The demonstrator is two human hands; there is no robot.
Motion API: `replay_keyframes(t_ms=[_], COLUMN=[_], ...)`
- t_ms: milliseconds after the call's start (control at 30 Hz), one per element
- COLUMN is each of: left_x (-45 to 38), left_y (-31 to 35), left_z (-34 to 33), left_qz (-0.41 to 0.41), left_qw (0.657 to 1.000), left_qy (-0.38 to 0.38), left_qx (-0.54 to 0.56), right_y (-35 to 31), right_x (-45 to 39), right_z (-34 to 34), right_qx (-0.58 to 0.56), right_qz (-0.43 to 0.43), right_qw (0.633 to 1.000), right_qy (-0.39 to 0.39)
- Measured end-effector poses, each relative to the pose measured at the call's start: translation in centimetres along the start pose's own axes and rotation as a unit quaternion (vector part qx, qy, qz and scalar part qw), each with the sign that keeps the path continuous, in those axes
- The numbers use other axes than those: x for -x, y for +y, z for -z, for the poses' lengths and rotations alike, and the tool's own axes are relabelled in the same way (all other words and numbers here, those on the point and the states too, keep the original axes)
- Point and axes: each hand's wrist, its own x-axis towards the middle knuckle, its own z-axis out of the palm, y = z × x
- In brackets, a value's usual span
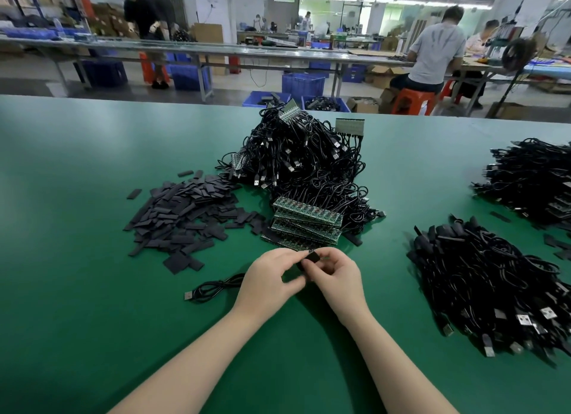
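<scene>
matt black sleeve; glossy black cable with metal plug; matt green table.

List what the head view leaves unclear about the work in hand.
Small black piece: head view, mostly covered by the left hand and right hand; its contents cannot be told.
Thin black USB cable: head view, one end hidden behind the left hand.
Green circuit board strips: markings too small.
Black cable heap at far right: cut by the frame edge.

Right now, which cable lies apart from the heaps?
The single coiled cable beside the left hand, its USB plug pointing left on the green table. Every other cable is tangled among many.
</scene>
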Motion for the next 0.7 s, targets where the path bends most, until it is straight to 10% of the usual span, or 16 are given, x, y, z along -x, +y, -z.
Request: replay_keyframes(t_ms=[700], left_x=[0.38], left_y=[0.46], left_z=[0.13], left_qz=[-0.015], left_qw=[0.998], left_qy=[0.024], left_qx=[-0.059], right_y=[-0.38], right_x=[0.67], right_z=[0.21], right_qx=[-0.058], right_qz=[0.002], right_qw=[0.998], right_qy=[-0.03])
